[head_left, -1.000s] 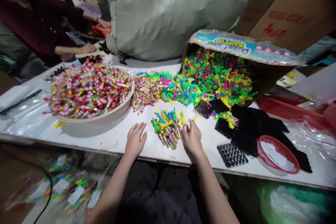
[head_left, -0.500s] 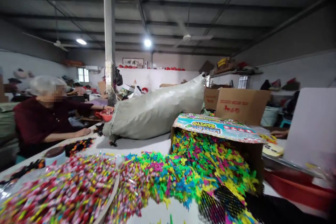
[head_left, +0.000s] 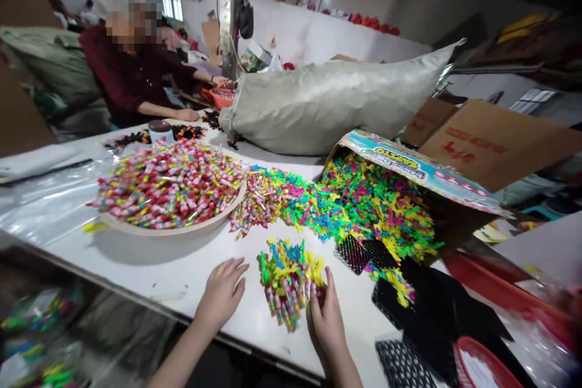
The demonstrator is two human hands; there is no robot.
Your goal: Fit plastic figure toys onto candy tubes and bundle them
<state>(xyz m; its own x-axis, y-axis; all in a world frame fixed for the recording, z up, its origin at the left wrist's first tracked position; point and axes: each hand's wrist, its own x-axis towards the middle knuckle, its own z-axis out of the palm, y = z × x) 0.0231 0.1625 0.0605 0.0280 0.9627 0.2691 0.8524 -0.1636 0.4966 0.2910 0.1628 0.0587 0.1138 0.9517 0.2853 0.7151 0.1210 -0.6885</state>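
On the white table (head_left: 182, 279) a compact cluster of small wrapped candies (head_left: 291, 297) lies in front of me, with bright plastic figures (head_left: 291, 257) in green, blue and yellow at its far side. My left hand (head_left: 222, 291) hovers left of the cluster, fingers stretched and apart, holding nothing. Along the cluster's right edge is my right hand (head_left: 328, 315), its thumb and fingers spread; whether it touches the candies I cannot tell. A round basin (head_left: 182, 231) heaped with similar candies stands farther left. Loose candies and plastic figures spread from it to an open carton (head_left: 450, 179).
Black perforated trays (head_left: 402, 364) and black sheets (head_left: 448, 309) lie at right, by a red bowl (head_left: 486, 364). A big grey-green sack (head_left: 318, 112) lies behind the piles. Across the table sits a person (head_left: 131, 66) in dark red. Clear plastic bags (head_left: 50, 200) cover the left end.
The view has tilted down and turned, bringing the table's near edge and both my hands into sight. The candy cluster in front of me now shows too.
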